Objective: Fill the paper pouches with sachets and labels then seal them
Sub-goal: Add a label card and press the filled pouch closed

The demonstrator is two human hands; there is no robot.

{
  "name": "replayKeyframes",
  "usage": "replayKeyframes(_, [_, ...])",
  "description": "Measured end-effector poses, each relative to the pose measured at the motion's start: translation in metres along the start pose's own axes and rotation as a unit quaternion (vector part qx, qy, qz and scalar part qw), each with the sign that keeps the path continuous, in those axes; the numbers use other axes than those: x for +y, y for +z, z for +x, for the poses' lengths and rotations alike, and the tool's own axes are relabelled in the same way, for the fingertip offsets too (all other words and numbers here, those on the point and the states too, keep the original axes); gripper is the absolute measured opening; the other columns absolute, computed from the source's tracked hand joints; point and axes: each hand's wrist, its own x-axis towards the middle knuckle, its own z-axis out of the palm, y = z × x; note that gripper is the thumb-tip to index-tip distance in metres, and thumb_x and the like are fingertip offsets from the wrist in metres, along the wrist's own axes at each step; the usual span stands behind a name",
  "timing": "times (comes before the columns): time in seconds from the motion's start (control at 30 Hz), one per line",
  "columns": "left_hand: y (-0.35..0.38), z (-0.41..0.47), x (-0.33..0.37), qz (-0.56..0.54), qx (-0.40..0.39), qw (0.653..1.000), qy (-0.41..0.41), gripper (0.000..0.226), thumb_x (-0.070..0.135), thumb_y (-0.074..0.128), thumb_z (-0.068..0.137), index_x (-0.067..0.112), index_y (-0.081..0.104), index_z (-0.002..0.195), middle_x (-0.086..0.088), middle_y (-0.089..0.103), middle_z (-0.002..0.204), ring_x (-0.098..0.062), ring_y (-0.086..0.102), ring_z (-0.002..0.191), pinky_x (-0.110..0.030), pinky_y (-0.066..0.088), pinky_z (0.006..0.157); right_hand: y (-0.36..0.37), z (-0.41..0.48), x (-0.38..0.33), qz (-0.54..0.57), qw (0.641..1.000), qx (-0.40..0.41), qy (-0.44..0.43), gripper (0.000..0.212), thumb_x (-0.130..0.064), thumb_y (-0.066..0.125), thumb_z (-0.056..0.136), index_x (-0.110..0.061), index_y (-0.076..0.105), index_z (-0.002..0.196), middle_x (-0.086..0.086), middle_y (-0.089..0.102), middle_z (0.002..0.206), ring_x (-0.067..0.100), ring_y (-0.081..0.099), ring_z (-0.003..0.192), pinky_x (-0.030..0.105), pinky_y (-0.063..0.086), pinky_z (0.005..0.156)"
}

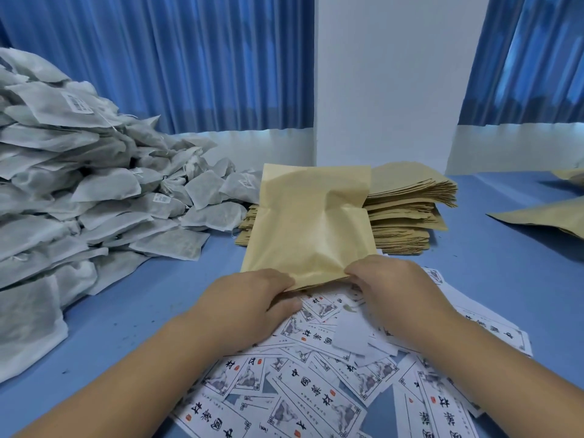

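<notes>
A tan paper pouch (308, 222) lies bulging in the middle of the blue table, its near edge towards me. My left hand (252, 300) grips that near edge at its left part. My right hand (393, 284) pinches the same edge at its right corner. Printed white labels (319, 393) are scattered under and in front of both hands. A tall heap of grey-white sachets (79, 191) fills the left side of the table. What the pouch contains is hidden.
A stack of flat empty pouches (407, 213) sits behind the held pouch. More tan pouches (543, 216) lie at the right edge. A white pillar (388, 80) and blue curtains (189, 58) stand behind the blue table (158, 292).
</notes>
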Motion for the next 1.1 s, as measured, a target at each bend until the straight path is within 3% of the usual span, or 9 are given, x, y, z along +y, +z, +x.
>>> replayKeyframes(0.1, [-0.004, -0.002, -0.005, -0.003, 0.093, 0.996, -0.004, 0.035, 0.04, 0.047, 0.096, 0.033, 0.052, 0.13, 0.017, 0.053, 0.13, -0.014, 0.056, 0.111, -0.028, 0.046, 0.08, -0.005, -0.003, 0.005, 0.056, 0.995, 0.069, 0.037, 0.022, -0.007, 0.052, 0.09, -0.014, 0.068, 0.103, 0.003, 0.067, 0.096, 0.027, 0.061, 0.091, 0.039, 0.05, 0.077])
replayKeyframes(0.2, [-0.016, -0.005, -0.009, -0.017, 0.211, 0.977, 0.04, 0.018, 0.01, 0.066, 0.086, 0.013, 0.068, 0.104, -0.002, 0.065, 0.102, -0.028, 0.065, 0.08, -0.038, 0.052, 0.056, -0.013, -0.009, 0.012, 0.107, 0.981, 0.156, 0.039, 0.018, -0.004, 0.058, 0.088, -0.012, 0.072, 0.098, 0.003, 0.071, 0.088, 0.027, 0.063, 0.083, 0.041, 0.052, 0.071])
replayKeyframes(0.3, [-0.026, -0.01, -0.014, -0.004, 0.284, 0.958, 0.05, 0.009, 0.007, 0.078, 0.078, 0.007, 0.069, 0.082, -0.004, 0.064, 0.079, -0.029, 0.059, 0.058, -0.034, 0.046, 0.04, -0.02, -0.014, 0.017, 0.103, 0.975, 0.197, 0.012, 0.016, -0.003, 0.064, 0.087, -0.012, 0.073, 0.096, -0.001, 0.07, 0.082, 0.025, 0.065, 0.075, 0.04, 0.054, 0.065])
replayKeyframes(0.6, [-0.031, -0.012, -0.014, 0.015, 0.304, 0.951, 0.055, 0.01, 0.003, 0.078, 0.076, 0.003, 0.069, 0.074, -0.009, 0.061, 0.068, -0.03, 0.056, 0.053, -0.033, 0.043, 0.04, -0.024, -0.017, 0.019, 0.068, 0.966, 0.247, -0.048, 0.015, 0.001, 0.068, 0.083, -0.009, 0.074, 0.093, 0.002, 0.07, 0.08, 0.026, 0.066, 0.067, 0.037, 0.054, 0.054])
replayKeyframes(0.7, [-0.031, -0.013, -0.016, 0.006, 0.316, 0.948, 0.039, 0.012, -0.002, 0.08, 0.071, 0.002, 0.068, 0.074, -0.009, 0.06, 0.068, -0.03, 0.056, 0.053, -0.029, 0.041, 0.043, -0.028, -0.018, 0.016, 0.029, 0.967, 0.242, -0.075, 0.011, -0.01, 0.063, 0.086, -0.01, 0.074, 0.089, 0.001, 0.067, 0.075, 0.025, 0.064, 0.061, 0.031, 0.049, 0.046])
replayKeyframes(0.77, [-0.032, -0.013, -0.018, 0.009, 0.322, 0.946, 0.026, 0.015, -0.004, 0.08, 0.069, 0.003, 0.068, 0.073, -0.009, 0.06, 0.068, -0.029, 0.056, 0.053, -0.026, 0.037, 0.045, -0.028, -0.018, 0.014, 0.011, 0.969, 0.23, -0.094, 0.005, -0.009, 0.072, 0.082, -0.01, 0.074, 0.086, 0.001, 0.066, 0.075, 0.025, 0.062, 0.058, 0.027, 0.045, 0.044])
replayKeyframes(0.93, [-0.034, -0.014, -0.018, 0.041, 0.316, 0.947, 0.039, 0.011, 0.012, 0.061, 0.079, 0.004, 0.062, 0.071, -0.008, 0.054, 0.066, -0.03, 0.05, 0.052, -0.03, 0.035, 0.044, -0.024, -0.017, 0.014, 0.009, 0.962, 0.258, -0.082, 0.017, 0.003, 0.083, 0.066, -0.006, 0.076, 0.078, 0.006, 0.063, 0.065, 0.029, 0.059, 0.051, 0.032, 0.047, 0.039])
replayKeyframes(1.0, [-0.032, -0.012, -0.013, 0.043, 0.302, 0.951, 0.054, 0.007, 0.004, 0.069, 0.071, 0.004, 0.062, 0.073, -0.009, 0.055, 0.068, -0.03, 0.051, 0.056, -0.037, 0.041, 0.046, -0.024, -0.017, 0.015, 0.015, 0.96, 0.268, -0.081, 0.019, 0.005, 0.082, 0.065, -0.006, 0.076, 0.078, 0.006, 0.063, 0.064, 0.029, 0.059, 0.05, 0.032, 0.047, 0.039])
replayKeyframes(1.1, [-0.027, -0.009, -0.005, 0.04, 0.291, 0.954, 0.059, 0.02, -0.004, 0.081, 0.06, 0.004, 0.066, 0.071, -0.009, 0.057, 0.065, -0.03, 0.053, 0.053, -0.036, 0.043, 0.044, -0.025, -0.017, 0.015, 0.015, 0.961, 0.262, -0.09, 0.019, 0.006, 0.082, 0.064, -0.005, 0.076, 0.078, 0.005, 0.063, 0.064, 0.028, 0.059, 0.051, 0.033, 0.048, 0.039])
